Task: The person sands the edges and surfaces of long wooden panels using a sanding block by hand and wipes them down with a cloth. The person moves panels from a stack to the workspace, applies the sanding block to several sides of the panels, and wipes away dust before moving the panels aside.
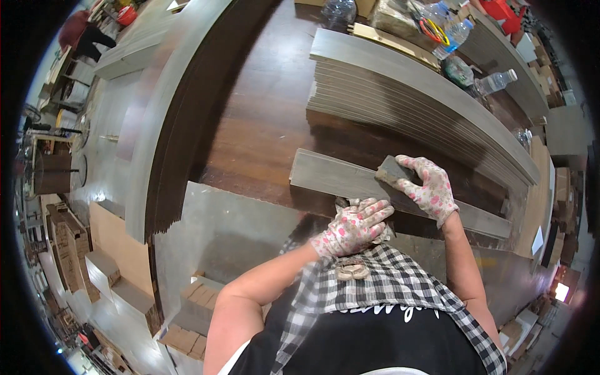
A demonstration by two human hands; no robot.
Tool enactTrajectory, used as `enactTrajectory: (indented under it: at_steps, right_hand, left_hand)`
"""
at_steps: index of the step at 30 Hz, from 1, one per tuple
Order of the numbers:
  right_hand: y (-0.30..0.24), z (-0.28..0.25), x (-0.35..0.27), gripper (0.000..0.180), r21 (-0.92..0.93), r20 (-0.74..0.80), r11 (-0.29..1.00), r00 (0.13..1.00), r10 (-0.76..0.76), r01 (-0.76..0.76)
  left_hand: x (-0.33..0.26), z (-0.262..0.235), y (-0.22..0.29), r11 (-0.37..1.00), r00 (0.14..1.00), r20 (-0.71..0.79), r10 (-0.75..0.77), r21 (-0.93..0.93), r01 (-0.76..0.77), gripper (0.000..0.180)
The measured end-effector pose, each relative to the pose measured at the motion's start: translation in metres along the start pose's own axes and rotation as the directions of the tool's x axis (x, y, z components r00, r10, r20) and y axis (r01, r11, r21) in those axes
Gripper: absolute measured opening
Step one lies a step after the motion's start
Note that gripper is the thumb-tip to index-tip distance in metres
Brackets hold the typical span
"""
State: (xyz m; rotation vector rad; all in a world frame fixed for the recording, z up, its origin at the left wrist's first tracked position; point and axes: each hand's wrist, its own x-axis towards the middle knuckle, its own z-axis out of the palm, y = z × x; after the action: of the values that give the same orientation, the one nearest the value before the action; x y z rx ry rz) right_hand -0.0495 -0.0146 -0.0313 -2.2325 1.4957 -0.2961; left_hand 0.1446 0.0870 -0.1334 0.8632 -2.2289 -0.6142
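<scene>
A long grey plank (337, 175) lies across the dark brown tabletop in front of me. My right hand (431, 187), in a white glove with pink spots, grips a small grey block (392, 170) that rests on the plank's upper face. Close to the plank's near edge, my left hand (355, 228) wears a matching glove. Its fingers point right and lie over a crumpled rag (350, 202), which pokes out around them; the thumb is mostly hidden. Below this hand is my black-and-white checked apron (375, 275).
Behind the plank stands a long stack of grey boards (381, 81); another tall stack (169, 144) rises at the left. Plastic bottles (495, 82) and yellow-and-red-handled scissors (434, 30) sit beyond the far stack. Cartons (200, 300) stand at the lower left. A person (84, 34) bends at the far left.
</scene>
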Motion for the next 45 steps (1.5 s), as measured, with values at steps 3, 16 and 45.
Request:
enactTrajectory:
  at_steps: [3, 16, 45]
  right_hand:
    - [-0.023, 0.016, 0.009, 0.045, 0.043, -0.086, 0.987, 0.985, -0.152, 0.156]
    - [-0.016, -0.022, -0.034, 0.041, -0.132, -0.134, 0.853, 0.861, 0.49, -0.505]
    - [0.137, -0.064, -0.145, 0.04, -0.244, -0.282, 0.924, 0.933, 0.222, -0.294]
  left_hand:
    - [-0.01, 0.018, -0.008, 0.998, 0.997, 0.054, 0.06, 0.005, -0.061, 0.034]
    - [-0.006, 0.016, -0.008, 0.999, 0.994, 0.104, 0.038, -0.008, -0.037, 0.019]
    - [0.118, 0.044, 0.083, 0.932, 0.968, 0.249, -0.022, 0.355, -0.07, 0.029]
